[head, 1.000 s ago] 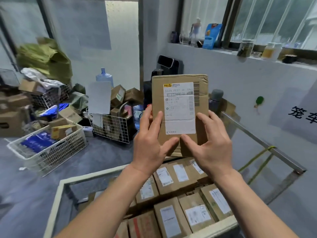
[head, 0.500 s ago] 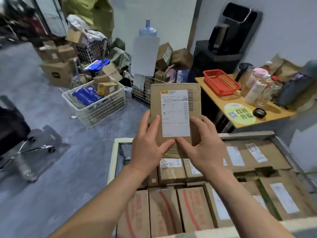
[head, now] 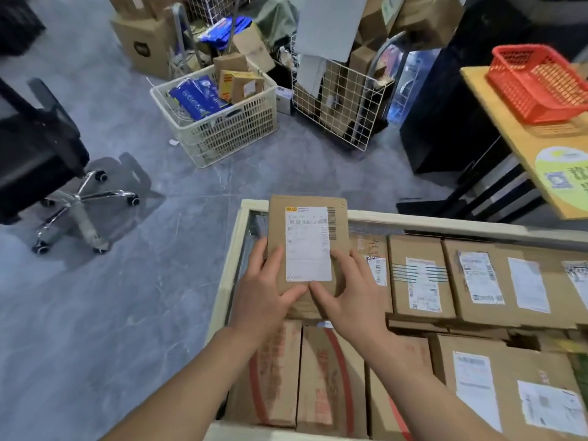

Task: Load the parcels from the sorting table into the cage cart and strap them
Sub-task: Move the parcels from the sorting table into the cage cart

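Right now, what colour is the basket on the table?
The basket is red, in the head view.

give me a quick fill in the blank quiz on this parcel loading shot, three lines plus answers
1. The left hand and right hand hold a parcel whose label is ____.
2. The basket on the wooden table is ____.
3. The office chair stands to the ____ of the cage cart.

Answers: white; red; left
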### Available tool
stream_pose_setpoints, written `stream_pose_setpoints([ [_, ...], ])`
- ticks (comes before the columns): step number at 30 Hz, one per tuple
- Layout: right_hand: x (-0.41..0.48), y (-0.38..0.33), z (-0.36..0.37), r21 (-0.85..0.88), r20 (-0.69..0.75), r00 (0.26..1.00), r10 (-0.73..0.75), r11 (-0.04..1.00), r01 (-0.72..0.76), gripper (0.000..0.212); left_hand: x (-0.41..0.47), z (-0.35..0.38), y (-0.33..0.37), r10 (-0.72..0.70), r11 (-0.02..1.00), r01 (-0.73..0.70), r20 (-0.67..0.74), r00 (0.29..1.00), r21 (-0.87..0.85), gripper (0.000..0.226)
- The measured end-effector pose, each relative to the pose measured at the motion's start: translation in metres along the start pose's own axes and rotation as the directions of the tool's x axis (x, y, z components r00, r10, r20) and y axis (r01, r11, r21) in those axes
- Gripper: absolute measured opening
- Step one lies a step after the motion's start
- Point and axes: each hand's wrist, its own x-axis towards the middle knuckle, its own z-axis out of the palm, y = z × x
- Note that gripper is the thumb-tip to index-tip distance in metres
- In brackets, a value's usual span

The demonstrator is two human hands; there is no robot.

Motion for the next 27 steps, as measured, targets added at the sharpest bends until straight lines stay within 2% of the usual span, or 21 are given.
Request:
stream_pose_setpoints([
  [7,0.021,0.047,0.061,-0.023,0.147,0.989,-0.014,1.0,0.017,0.054,0.015,0.047,-0.063,-0.192,0.981,0.187,0.113,0.975,0.053,0.082],
  [15,0.043,0.088,0.099,-0.053,0.151,0.988,0.027,0.998,-0.019,0.056,0.043,0.092,-0.105,-0.234,0.972,0.226,0.165,0.958,0.067,0.087],
  [20,0.056,0.113,0.113,-0.197,0.138,0.988,0.072,0.979,-0.043,0.06,0.062,0.117,-0.118,-0.23,0.972,0.214,0.212,0.95,0.099,0.089],
  [27,0.053,0.135,0.128,-0.348,0.166,0.985,0.053,0.937,0.008,0.05,0.075,0.144,-0.138,-0.255,0.966,0.231,0.276,0.927,0.117,0.088],
])
